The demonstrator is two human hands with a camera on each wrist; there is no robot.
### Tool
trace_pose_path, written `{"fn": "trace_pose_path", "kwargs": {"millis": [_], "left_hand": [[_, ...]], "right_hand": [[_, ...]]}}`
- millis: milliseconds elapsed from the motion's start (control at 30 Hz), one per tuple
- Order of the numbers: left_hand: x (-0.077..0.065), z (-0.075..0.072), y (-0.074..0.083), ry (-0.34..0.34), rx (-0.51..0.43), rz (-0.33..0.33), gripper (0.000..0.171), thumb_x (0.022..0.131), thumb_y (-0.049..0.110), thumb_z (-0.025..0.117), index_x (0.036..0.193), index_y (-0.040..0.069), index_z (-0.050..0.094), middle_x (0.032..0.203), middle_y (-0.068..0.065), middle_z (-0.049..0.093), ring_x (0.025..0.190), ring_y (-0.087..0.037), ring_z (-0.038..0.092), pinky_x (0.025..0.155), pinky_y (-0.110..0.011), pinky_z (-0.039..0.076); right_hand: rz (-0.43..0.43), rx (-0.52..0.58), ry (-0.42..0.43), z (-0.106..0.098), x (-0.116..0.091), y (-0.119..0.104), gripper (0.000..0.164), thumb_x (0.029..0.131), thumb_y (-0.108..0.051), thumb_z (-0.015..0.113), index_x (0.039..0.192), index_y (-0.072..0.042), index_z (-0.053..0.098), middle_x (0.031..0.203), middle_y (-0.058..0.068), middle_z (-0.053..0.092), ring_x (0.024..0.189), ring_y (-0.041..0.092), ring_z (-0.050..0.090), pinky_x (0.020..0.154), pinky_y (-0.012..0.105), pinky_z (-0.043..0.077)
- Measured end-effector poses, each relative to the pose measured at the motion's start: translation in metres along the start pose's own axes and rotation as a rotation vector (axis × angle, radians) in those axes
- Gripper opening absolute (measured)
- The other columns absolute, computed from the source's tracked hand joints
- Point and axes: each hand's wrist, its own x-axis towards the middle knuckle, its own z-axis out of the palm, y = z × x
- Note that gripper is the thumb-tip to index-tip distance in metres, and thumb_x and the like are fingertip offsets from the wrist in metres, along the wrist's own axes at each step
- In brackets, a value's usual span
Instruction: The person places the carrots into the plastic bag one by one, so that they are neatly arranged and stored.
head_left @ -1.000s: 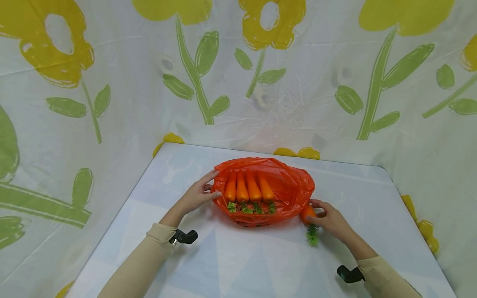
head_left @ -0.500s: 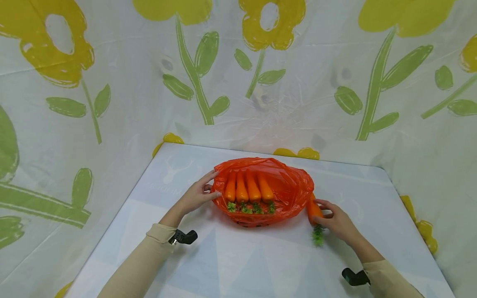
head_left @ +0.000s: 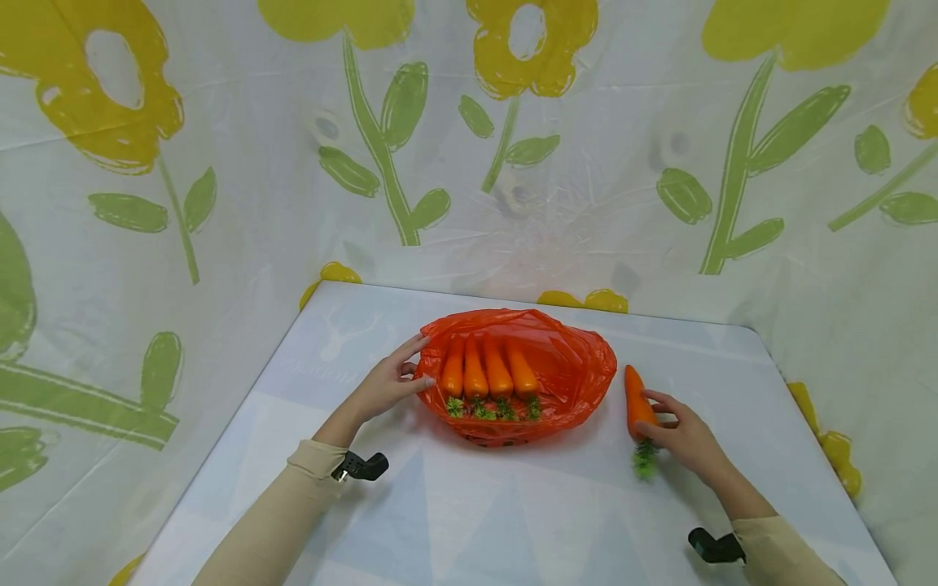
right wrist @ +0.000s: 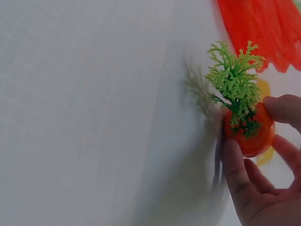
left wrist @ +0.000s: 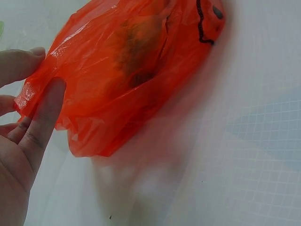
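In the head view a red plastic bag (head_left: 575,370) lies with its mouth facing me. Several orange carrots (head_left: 499,376) with green tops rest side by side in its left part. My left hand (head_left: 383,388) pinches the bag's left edge between thumb and fingers; the left wrist view shows the thin plastic of the bag (left wrist: 103,89) between them. To the right of the bag, apart from it, my right hand (head_left: 687,441) grips one carrot (head_left: 635,407) near its thick end. Its leafy top (right wrist: 237,80) points at the right wrist camera.
A pale table (head_left: 513,521) with faint triangle prints carries everything. Behind it and at both sides hangs a white curtain (head_left: 601,187) with yellow flowers and green leaves. A black wrist device (head_left: 714,546) sits on each forearm.
My right hand has drawn the carrot rightward, away from the bag's right rim, so its tip now shows fully. My left hand and the bag have stayed almost still.
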Motion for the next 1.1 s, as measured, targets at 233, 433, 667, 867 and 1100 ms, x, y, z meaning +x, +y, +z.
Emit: {"fn": "trace_pose_path", "kwargs": {"millis": [233,433,667,867,1100], "left_hand": [[0.0002,0.0,0.0007,0.002,0.003,-0.005,0.079,0.095,0.021,0.075,0.159,0.007,0.032,0.169,-0.014,0.016,0.111,-0.029,0.063,0.1,-0.042,0.054],[0.0002,0.0001,0.0017,0.002,0.002,-0.013,0.079,0.094,0.022,0.075,0.159,0.007,0.033,0.169,-0.014,0.016,0.11,-0.029,0.063,0.099,-0.041,0.054],[0.0005,0.0004,0.0019,-0.003,-0.012,-0.01,0.079,0.094,0.022,0.075,0.159,0.007,0.033,0.169,-0.015,0.015,0.112,-0.03,0.062,0.099,-0.041,0.054],[0.0007,0.0001,0.002,-0.003,-0.009,-0.003,0.079,0.094,0.021,0.075,0.159,0.007,0.033,0.169,-0.015,0.015,0.109,-0.028,0.063,0.098,-0.039,0.054],[0.001,-0.0001,0.0001,-0.008,-0.008,0.006,0.078,0.095,0.02,0.074,0.159,0.006,0.032,0.169,-0.015,0.014,0.109,-0.028,0.064,0.098,-0.038,0.054]], "right_hand": [[0.012,0.014,-0.03,-0.0024,0.0,0.0002,0.071,0.098,-0.043,0.067,0.153,-0.005,0.042,0.148,0.034,0.039,0.123,0.051,0.051,0.09,0.05,0.058],[0.02,0.0,-0.039,-0.0031,-0.0011,-0.0019,0.072,0.098,-0.043,0.068,0.153,-0.006,0.042,0.148,0.034,0.04,0.126,0.051,0.049,0.094,0.054,0.055],[0.01,-0.021,-0.033,-0.0033,-0.001,-0.0025,0.074,0.096,-0.043,0.07,0.153,-0.006,0.043,0.148,0.034,0.042,0.126,0.049,0.049,0.096,0.057,0.053],[-0.001,-0.027,-0.019,-0.0014,-0.0009,-0.0008,0.072,0.095,-0.045,0.07,0.152,-0.008,0.046,0.147,0.033,0.043,0.125,0.049,0.05,0.095,0.057,0.053],[0.012,-0.027,-0.005,0.0009,0.0,0.0007,0.071,0.095,-0.046,0.07,0.152,-0.01,0.047,0.146,0.032,0.045,0.123,0.047,0.052,0.093,0.053,0.055]]}}
